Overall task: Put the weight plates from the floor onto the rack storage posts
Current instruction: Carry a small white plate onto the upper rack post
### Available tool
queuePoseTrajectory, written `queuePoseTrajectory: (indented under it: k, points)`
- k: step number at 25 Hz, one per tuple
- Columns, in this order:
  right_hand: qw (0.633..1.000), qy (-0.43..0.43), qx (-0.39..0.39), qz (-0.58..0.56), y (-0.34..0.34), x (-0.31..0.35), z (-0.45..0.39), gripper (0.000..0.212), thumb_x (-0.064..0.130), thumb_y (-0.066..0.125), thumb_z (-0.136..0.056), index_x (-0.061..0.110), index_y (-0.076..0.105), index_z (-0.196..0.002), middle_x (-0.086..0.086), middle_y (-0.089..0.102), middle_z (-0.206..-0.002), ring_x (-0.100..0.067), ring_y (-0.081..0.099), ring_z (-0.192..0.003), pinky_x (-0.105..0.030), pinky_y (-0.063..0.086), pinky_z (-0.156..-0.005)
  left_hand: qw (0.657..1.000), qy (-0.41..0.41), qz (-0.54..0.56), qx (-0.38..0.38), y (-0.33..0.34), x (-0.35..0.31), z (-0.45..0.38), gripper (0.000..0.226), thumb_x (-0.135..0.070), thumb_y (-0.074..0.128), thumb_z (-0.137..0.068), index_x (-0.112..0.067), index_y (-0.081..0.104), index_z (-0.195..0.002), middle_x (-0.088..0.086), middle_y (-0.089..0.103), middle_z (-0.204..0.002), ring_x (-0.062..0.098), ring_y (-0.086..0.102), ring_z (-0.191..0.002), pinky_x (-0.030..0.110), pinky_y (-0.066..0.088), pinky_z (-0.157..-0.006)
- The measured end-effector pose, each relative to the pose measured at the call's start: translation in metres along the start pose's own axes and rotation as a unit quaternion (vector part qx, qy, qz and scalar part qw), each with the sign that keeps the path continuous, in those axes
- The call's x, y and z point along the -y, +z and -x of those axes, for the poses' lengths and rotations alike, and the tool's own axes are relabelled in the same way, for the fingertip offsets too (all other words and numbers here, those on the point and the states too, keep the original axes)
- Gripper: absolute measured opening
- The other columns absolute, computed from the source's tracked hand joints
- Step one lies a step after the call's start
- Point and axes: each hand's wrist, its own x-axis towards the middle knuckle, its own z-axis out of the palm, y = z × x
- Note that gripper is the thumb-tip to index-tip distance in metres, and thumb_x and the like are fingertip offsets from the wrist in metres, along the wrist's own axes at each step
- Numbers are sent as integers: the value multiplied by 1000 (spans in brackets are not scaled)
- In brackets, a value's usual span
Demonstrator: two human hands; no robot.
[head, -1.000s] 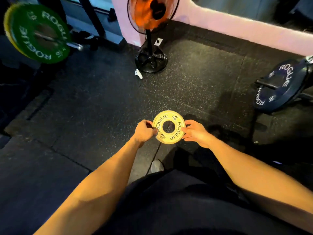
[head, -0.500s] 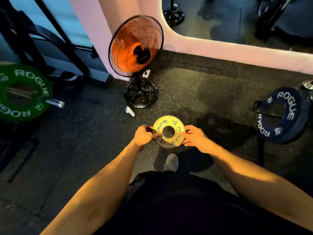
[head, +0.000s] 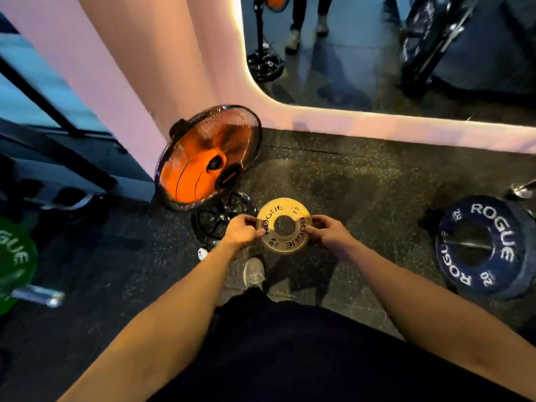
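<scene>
A small pale-yellow Rogue weight plate (head: pixel 285 211) with a round centre hole hangs in the air in front of me, above the dark rubber floor. My left hand (head: pixel 242 232) pinches its left edge and my right hand (head: pixel 327 232) pinches its right edge. A blue Rogue plate (head: pixel 487 245) sits on a bar sleeve at the right. A green Rogue plate (head: pixel 14 256) sits on another bar sleeve at the far left edge.
An orange floor fan (head: pixel 207 158) on a black round base stands just left of the held plate. A pink wall with a large mirror (head: pixel 377 53) runs across the back. Black rack struts (head: pixel 58 158) slant at the left. My shoe (head: pixel 253 274) shows below the plate.
The view has tilted up and the floor has dropped farther away. Both hands have kept the yellow plate. The fan now sits lower and closer, and more of the mirror shows.
</scene>
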Motion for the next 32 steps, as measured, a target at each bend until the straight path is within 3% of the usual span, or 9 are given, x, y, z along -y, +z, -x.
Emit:
queuePoseTrajectory:
  k: [5, 8, 11, 16, 19, 22, 24, 26, 32]
  points:
    - [998, -16, -56, -25, 8, 73, -78, 34, 4, 61, -89, 3, 54, -123, -12, 61, -102, -16, 60, -76, -22, 51, -53, 997, 48, -48, 23, -43, -71, -103, 42, -12, 77, -78, -1, 60, -116, 16, 66, -110, 26, 63, -99, 26, 48, -78]
    - [995, -4, -86, -50, 5, 107, -110, 35, 4, 59, -90, 4, 53, -124, -12, 61, -103, -19, 61, -76, -25, 53, -51, 997, 37, -35, 54, -58, -110, -149, 40, -10, 76, -78, -4, 60, -114, 14, 65, -112, 26, 63, -100, 41, 53, -90]
    - [992, -2, -99, -79, -8, 133, -141, 36, 4, 60, -89, 6, 52, -125, -15, 60, -108, -27, 61, -90, -32, 53, -59, 995, 47, -39, 79, -62, -146, -192, 39, -9, 75, -79, -6, 59, -114, 13, 65, -111, 23, 63, -97, 40, 55, -86]
    - [984, 4, -138, -111, -54, 157, -188, 36, 5, 62, -88, 7, 54, -123, -13, 63, -104, -25, 63, -86, -35, 56, -64, 984, 83, -84, 130, -31, -210, -260, 38, -7, 76, -77, -4, 59, -111, 13, 66, -106, 20, 63, -90, 32, 55, -77]
    - [974, 20, -173, -146, -90, 162, -199, 36, 3, 62, -88, 6, 52, -123, -9, 65, -94, -20, 65, -74, -29, 57, -58, 971, 97, -132, 174, 1, -255, -287, 35, -8, 76, -77, -7, 60, -108, 11, 65, -104, 22, 63, -93, 37, 55, -84]
    - [951, 16, -235, -201, -132, 164, -202, 35, 2, 62, -87, 5, 53, -121, -20, 65, -106, -21, 64, -73, -32, 57, -62, 946, 138, -170, 238, 46, -306, -309, 31, -13, 77, -77, -12, 60, -103, 6, 65, -98, 21, 63, -91, 35, 55, -81]
    - [933, 33, -281, -220, -157, 155, -194, 36, 3, 63, -87, 7, 54, -122, -22, 64, -113, -26, 63, -79, -41, 56, -74, 924, 172, -201, 276, 80, -330, -313, 33, -14, 78, -76, -11, 61, -104, 3, 64, -92, 15, 61, -82, 24, 52, -66]
    - [915, 46, -310, -255, -170, 143, -181, 38, 4, 63, -88, 7, 52, -124, -20, 63, -113, -25, 63, -78, -36, 57, -66, 900, 195, -231, 312, 109, -345, -305, 32, -11, 78, -76, -9, 61, -103, -2, 62, -83, 8, 57, -70, 13, 45, -52]
    - [813, 61, -440, -377, -176, 112, -143, 39, 1, 60, -88, 4, 50, -126, -16, 63, -106, -20, 63, -70, -26, 56, -50, 793, 283, -333, 424, 192, -383, -283, 23, -8, 73, -78, 0, 65, -99, 16, 65, -88, 21, 54, -70, 33, 43, -65]
